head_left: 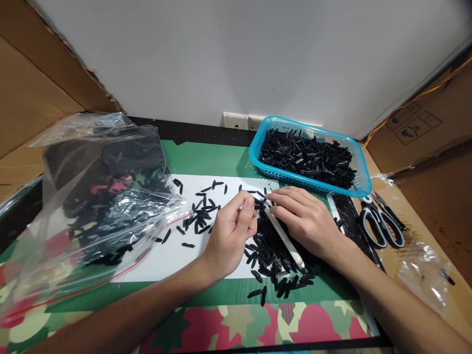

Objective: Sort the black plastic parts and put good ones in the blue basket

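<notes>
My left hand [233,233] is closed near the middle, thumb pressed against the curled fingers; whatever it pinches is hidden. Close to its right, my right hand [304,221] has its fingers bent together over the upper end of a slim white stick [285,241]. The right thumb is out of sight. Small black plastic pieces [267,255] lie heaped under and below the stick, some between the two hands. More loose black pieces [202,214] are scattered on the white sheet [158,268] to the left.
A blue basket [313,186] full of black pieces stands at the back right. A clear zip bag [121,206] of black pieces lies left. Black-and-grey scissors [381,226] and a crumpled plastic bag [424,275] lie right. Cardboard [424,123] flanks the table; a white wall rises behind.
</notes>
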{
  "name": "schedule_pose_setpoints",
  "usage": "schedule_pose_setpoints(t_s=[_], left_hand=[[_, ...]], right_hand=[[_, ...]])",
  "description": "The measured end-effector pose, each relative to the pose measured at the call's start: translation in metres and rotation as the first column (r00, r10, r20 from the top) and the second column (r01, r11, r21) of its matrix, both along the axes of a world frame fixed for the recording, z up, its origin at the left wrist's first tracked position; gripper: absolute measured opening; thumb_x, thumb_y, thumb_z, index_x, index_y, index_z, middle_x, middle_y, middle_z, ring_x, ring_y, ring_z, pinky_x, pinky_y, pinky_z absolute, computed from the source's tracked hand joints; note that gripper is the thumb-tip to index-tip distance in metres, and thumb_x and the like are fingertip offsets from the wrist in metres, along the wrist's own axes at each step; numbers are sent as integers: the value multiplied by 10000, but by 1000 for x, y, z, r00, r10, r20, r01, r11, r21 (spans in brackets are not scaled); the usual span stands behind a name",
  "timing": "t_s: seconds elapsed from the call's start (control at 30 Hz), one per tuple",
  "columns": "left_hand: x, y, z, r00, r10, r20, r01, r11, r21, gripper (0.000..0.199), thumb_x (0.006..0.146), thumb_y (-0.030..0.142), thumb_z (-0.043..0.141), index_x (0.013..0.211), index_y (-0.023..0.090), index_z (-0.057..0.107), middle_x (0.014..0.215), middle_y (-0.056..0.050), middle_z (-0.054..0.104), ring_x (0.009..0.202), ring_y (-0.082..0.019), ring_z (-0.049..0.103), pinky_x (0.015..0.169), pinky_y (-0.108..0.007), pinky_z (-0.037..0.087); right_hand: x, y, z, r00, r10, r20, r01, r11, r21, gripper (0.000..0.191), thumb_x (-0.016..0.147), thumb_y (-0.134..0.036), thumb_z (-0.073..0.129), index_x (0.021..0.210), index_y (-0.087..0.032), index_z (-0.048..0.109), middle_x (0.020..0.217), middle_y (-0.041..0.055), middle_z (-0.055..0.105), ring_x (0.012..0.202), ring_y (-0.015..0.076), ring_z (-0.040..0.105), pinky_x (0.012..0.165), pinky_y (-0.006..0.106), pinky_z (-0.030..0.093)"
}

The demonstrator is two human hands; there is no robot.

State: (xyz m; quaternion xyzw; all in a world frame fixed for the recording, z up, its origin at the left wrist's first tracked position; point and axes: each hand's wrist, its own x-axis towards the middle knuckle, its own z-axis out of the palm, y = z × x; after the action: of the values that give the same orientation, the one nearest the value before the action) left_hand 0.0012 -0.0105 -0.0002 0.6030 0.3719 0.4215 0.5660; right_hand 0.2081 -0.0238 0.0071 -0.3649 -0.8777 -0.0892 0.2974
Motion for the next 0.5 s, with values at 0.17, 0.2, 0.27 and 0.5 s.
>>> schedule_pose_setpoints(t_s=[0.17,0.2,0.27,0.5], left_hand=[[-2,0,1,996,-56,-68,56,998,-8,383,1136,484,433,858,224,474,606,92,393,526,-94,342,557,-269,304],[-2,0,1,995,-64,-81,64,998,-5,384,1136,488,431,863,222,480,614,89,402,534,-95,352,567,-270,312],[-4,0,0,991,-79,-107,79,997,-3,387,1135,497,424,871,220,488,624,86,417,545,-99,369,583,-273,322],[-5,1,-1,984,-138,-116,133,990,-53,428,1133,514,413,818,224,432,620,87,400,561,-100,361,586,-267,314]], right_hand=[[-9,-7,12,894,-66,-444,-101,934,-342,172,1023,-107,643,1145,-201,720,1130,88,826,1029,226,780,911,375,638],[-10,-8,14,863,-95,-495,-132,905,-404,155,1015,-136,676,1146,-204,726,1096,74,827,986,208,783,884,338,640],[-13,-9,17,822,-144,-550,-161,870,-467,107,1004,-168,707,1100,-201,742,1025,55,827,901,187,781,817,288,637],[-14,-7,10,785,-176,-594,-165,865,-474,60,1020,-194,685,1019,-206,744,966,37,815,857,181,772,770,274,625]])
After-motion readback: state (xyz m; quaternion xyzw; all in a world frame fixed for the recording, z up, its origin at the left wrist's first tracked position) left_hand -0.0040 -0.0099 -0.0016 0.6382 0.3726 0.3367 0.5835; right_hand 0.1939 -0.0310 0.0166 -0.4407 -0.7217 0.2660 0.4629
